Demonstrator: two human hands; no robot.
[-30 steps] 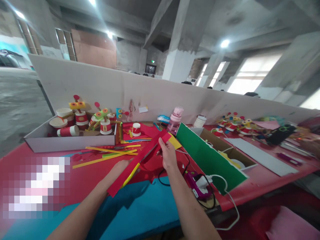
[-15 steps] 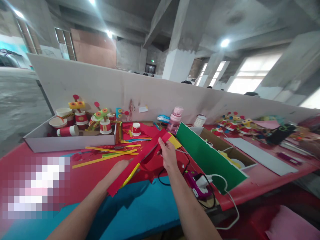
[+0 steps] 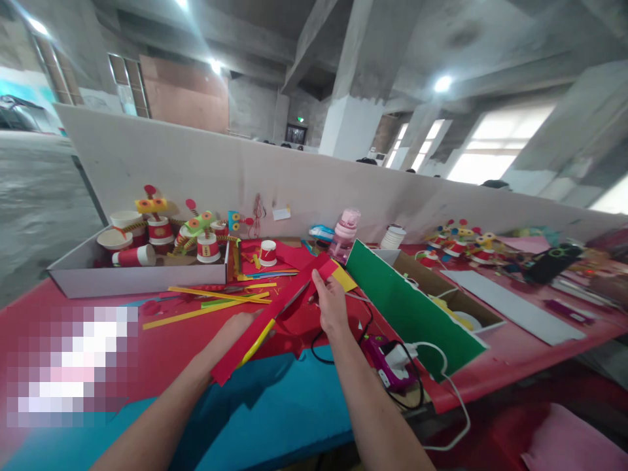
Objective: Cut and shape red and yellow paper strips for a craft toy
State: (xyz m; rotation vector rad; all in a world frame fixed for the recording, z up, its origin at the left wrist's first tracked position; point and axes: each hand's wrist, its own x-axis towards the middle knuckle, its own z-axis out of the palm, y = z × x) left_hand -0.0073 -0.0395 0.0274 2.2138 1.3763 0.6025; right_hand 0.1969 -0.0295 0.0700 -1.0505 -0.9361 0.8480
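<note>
A long red paper strip point(image 3: 287, 304) slants up from lower left to the middle. My right hand point(image 3: 331, 304) is closed on its upper end, the thumb lying on top. Scissors point(image 3: 259, 341) with yellow handles run along the strip's lower side, their blade reaching toward my right hand. My left hand point(image 3: 236, 328) is closed at the scissors' handles, its fingers mostly hidden behind the strip. Beneath lie more red paper and a blue sheet point(image 3: 275, 405). Yellow paper strips point(image 3: 210, 311) lie to the left of the hands.
A shallow white box point(image 3: 142, 282) at left holds paper cups and cup figures. Upright at right is a green board point(image 3: 407, 307) beside a cardboard box. A purple power strip point(image 3: 387, 366) with cables sits near the front edge. A pink bottle point(image 3: 345, 230) stands behind.
The scissors' blades and handles have shifted slightly against the red strip. Both hands stay in nearly the same place.
</note>
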